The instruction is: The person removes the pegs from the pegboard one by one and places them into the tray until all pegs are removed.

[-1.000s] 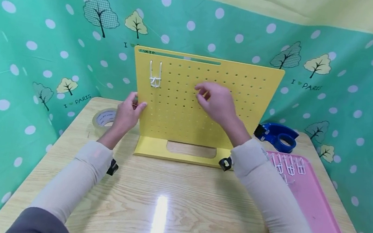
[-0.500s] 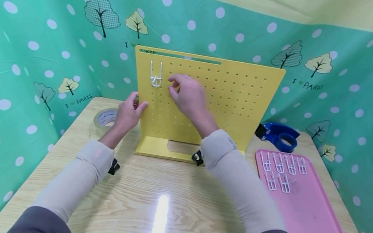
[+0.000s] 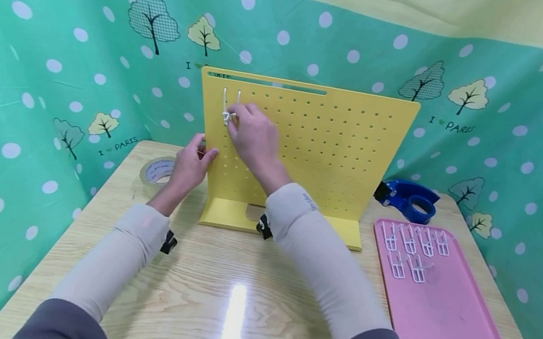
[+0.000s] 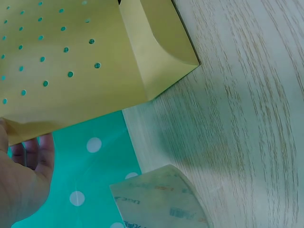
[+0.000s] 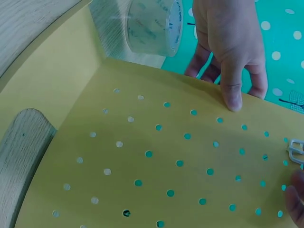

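Note:
A yellow pegboard (image 3: 322,182) stands upright on its foot on the table. My left hand (image 3: 188,168) grips its left edge, thumb in front and the other fingers behind, as the left wrist view shows of the hand (image 4: 23,190) too. Near the board's upper left corner hangs a white wire hook (image 3: 225,117) with two long prongs. My right hand (image 3: 257,137) pinches this hook at its lower right side, fingers covering that part. In the right wrist view, the hook (image 5: 296,149) and right fingertips (image 5: 295,199) show only at the right edge.
A pink tray (image 3: 452,328) on the right bears several white wire hooks (image 3: 418,269). Behind it is a blue tape dispenser (image 3: 410,202). A roll of clear tape (image 3: 151,170) lies left of the board, close to my left hand. A patterned green curtain (image 3: 341,46) surrounds the table.
My right hand has moved left across the board's face to the hanging hook and taken hold of it. My left hand has stayed on the board's edge.

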Action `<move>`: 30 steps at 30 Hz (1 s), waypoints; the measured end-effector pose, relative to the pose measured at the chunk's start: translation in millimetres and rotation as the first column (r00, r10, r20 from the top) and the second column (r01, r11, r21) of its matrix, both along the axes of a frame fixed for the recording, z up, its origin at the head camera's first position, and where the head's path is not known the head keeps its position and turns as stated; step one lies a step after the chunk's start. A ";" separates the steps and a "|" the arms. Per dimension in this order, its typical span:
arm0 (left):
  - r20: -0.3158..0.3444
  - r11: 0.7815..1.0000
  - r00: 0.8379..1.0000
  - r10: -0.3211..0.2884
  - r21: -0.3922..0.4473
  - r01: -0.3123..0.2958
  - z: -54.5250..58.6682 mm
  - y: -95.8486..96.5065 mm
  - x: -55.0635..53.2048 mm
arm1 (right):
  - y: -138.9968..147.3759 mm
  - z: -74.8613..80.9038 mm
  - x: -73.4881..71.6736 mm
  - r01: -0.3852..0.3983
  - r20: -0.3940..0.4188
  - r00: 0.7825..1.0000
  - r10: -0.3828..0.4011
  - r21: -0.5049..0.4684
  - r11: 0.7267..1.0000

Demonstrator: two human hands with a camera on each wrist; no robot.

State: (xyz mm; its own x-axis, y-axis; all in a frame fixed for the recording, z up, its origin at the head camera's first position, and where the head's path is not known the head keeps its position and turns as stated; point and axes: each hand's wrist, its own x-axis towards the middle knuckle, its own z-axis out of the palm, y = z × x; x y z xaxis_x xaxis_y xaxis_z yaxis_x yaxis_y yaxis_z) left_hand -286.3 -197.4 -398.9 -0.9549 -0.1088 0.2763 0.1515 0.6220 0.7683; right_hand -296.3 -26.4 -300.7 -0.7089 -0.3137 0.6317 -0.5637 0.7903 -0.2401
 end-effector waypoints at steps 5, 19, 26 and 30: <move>-0.009 1.000 1.000 -0.005 0.001 0.005 0.4 1.0 -0.8 | -3.1 -1.2 -3.1 0.034 -0.039 0.999 -0.035 -0.033 0.999; -0.004 1.000 1.000 -0.001 0.015 0.001 0.1 2.4 0.4 | -0.7 0.2 -0.2 0.004 -0.168 0.986 -0.015 -0.066 0.998; 0.000 1.000 1.000 0.005 0.003 -0.005 -1.3 2.9 0.6 | 13.3 0.6 7.3 -0.026 -0.155 0.988 0.016 -0.060 0.998; -0.008 1.000 1.000 0.017 -0.002 -0.017 -2.1 2.8 -0.6 | 29.5 2.2 13.6 -0.022 -0.126 0.992 0.014 -0.058 0.998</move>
State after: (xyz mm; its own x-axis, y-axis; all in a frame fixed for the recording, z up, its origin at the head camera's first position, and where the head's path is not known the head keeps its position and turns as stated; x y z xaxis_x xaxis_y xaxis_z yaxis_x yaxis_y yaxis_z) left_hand -286.9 -194.6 -401.0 -0.9505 -0.1244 0.2847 0.1473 0.6264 0.7654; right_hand -282.7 3.1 -298.6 -0.6172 -0.2853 0.7333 -0.6064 0.7664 -0.2122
